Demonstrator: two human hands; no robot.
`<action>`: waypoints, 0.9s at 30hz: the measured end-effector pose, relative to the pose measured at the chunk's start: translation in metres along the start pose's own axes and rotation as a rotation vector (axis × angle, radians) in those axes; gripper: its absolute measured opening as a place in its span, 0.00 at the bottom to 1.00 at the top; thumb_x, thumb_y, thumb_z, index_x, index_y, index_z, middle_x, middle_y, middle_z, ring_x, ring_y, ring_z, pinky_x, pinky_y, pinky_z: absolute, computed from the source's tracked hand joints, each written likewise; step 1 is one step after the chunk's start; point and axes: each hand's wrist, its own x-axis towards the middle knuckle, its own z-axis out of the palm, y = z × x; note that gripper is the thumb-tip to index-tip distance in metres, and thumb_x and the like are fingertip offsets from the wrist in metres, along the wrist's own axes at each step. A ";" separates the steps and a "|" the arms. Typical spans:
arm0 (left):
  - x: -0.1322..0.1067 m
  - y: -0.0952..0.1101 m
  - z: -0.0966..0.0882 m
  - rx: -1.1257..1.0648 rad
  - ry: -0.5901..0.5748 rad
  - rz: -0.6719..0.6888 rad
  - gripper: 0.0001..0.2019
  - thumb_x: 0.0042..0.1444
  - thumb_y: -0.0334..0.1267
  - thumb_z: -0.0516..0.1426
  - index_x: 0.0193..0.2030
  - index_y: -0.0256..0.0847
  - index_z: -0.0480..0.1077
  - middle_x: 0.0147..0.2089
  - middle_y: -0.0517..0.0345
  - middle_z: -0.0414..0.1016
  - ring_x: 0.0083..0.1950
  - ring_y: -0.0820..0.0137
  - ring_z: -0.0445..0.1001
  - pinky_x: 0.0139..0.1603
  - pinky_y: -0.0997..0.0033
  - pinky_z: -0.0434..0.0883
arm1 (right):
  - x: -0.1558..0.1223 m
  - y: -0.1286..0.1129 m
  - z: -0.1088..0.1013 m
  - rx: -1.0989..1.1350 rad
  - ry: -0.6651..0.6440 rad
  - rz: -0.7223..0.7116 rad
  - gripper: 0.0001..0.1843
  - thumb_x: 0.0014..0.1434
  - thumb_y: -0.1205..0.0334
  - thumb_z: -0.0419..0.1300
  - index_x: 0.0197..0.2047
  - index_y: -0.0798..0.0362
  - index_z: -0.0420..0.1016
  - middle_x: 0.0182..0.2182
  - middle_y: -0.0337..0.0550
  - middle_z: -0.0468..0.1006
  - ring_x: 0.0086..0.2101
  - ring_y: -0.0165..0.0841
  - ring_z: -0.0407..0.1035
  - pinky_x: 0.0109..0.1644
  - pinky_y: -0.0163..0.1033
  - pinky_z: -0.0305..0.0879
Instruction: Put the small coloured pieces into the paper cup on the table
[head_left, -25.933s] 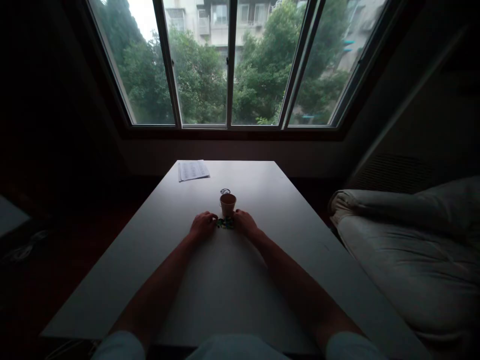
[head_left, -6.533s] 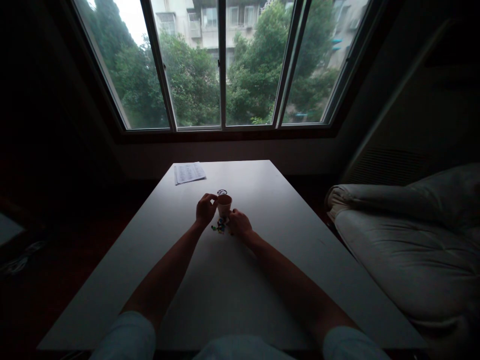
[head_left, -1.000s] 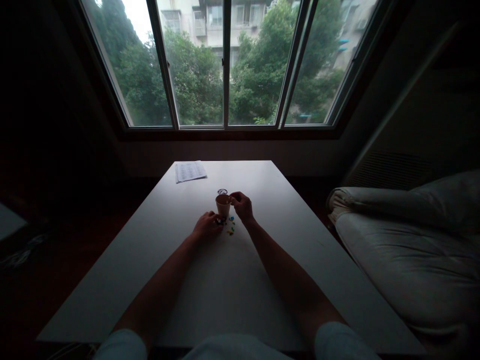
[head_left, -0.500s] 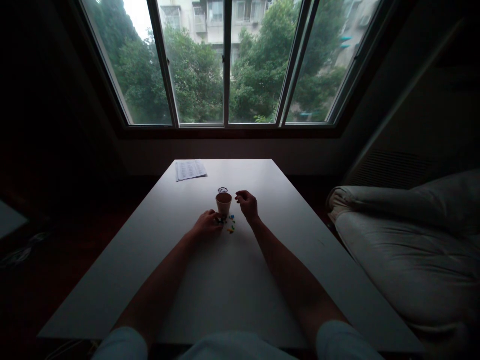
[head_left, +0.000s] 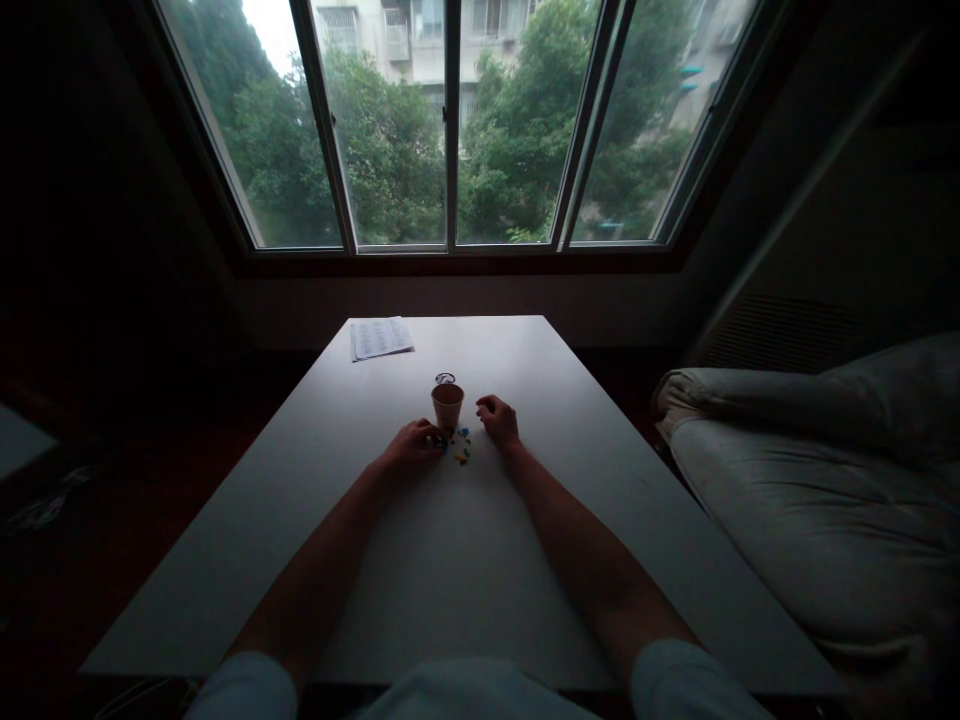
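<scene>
A paper cup [head_left: 448, 408] stands upright near the middle of the white table. Small coloured pieces [head_left: 463, 455], some blue, some yellow and green, lie loose in front of it; they are too small to name. My left hand [head_left: 411, 442] rests low at the cup's near left, fingers apart around several dark and blue pieces. To the right of the cup, my right hand [head_left: 498, 420] hovers over the table, apart from the cup. Its fingers are bent, with a small gap at the tips and nothing visible between them. Shadow hides the cup's bottom inside.
Just behind the cup lies a small round dark-and-white item [head_left: 445, 379]. Printed sheets [head_left: 381, 338] lie at the table's far left corner. A pale padded seat [head_left: 810, 480] stands along the right side, and a window [head_left: 450, 130] fills the far wall.
My right hand has moved down and slightly right, away from the cup's rim, and its fingertips have parted a little. My left hand has stayed nearly in place by the pieces.
</scene>
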 end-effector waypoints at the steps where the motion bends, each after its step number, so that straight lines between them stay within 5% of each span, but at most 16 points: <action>1: 0.000 0.000 -0.002 -0.002 -0.013 0.001 0.19 0.54 0.42 0.62 0.53 0.48 0.77 0.48 0.53 0.73 0.46 0.67 0.72 0.50 0.67 0.69 | 0.000 0.001 0.000 -0.002 -0.001 0.000 0.14 0.55 0.60 0.55 0.41 0.51 0.79 0.29 0.39 0.80 0.32 0.34 0.74 0.40 0.37 0.68; 18: -0.004 0.025 -0.005 0.149 0.050 -0.053 0.13 0.58 0.33 0.56 0.47 0.47 0.79 0.45 0.54 0.76 0.41 0.69 0.74 0.45 0.71 0.69 | -0.002 -0.003 0.000 -0.043 -0.030 -0.015 0.13 0.54 0.62 0.55 0.40 0.50 0.79 0.28 0.38 0.80 0.31 0.33 0.73 0.38 0.36 0.67; 27: 0.001 0.033 0.005 0.267 0.042 -0.103 0.13 0.65 0.37 0.51 0.46 0.44 0.77 0.43 0.51 0.75 0.41 0.66 0.73 0.44 0.69 0.68 | -0.002 0.001 0.001 -0.046 -0.044 -0.026 0.13 0.54 0.62 0.56 0.40 0.49 0.79 0.29 0.38 0.80 0.31 0.33 0.73 0.39 0.36 0.67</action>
